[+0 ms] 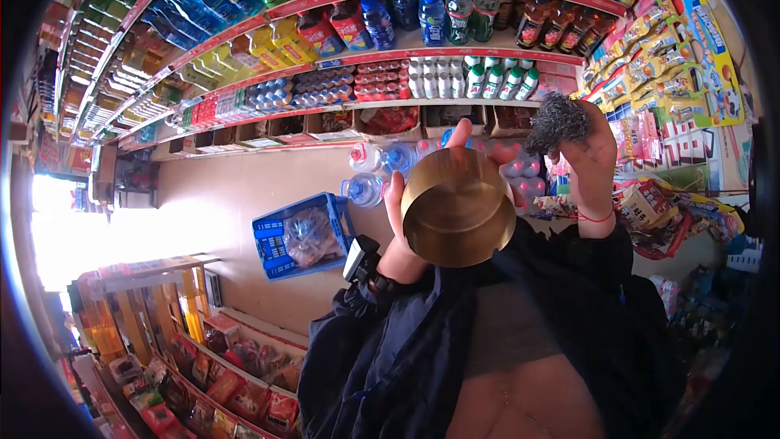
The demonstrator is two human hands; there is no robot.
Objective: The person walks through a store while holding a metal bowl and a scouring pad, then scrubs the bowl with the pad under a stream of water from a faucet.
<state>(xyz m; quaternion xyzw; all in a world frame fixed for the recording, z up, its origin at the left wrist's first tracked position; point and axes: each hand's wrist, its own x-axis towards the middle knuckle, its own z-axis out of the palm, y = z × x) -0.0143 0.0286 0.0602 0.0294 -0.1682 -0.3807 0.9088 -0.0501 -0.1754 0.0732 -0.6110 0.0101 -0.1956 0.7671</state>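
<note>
In the head view my left hand [396,223] is wrapped round a round, brass-coloured metal bowl [459,207]. Its shiny inner side is tilted toward me, and fingertips show around its rim. To the right and higher up, my right hand [595,154] grips a grey steel wool scrubber [558,123]. The scrubber is apart from the bowl. Much of the left palm is hidden behind the bowl. A dark band with a pale device [360,260] is on my left wrist, and a thin red cord [597,217] circles the right one.
Shelves of bottled drinks [382,23] run across the front. A blue crate [280,268] with plastic-wrapped contents stands on the floor, with large water bottles [366,189] nearby. Snack packets [650,65] hang at the right. Packaged goods fill low racks [236,382] at lower left.
</note>
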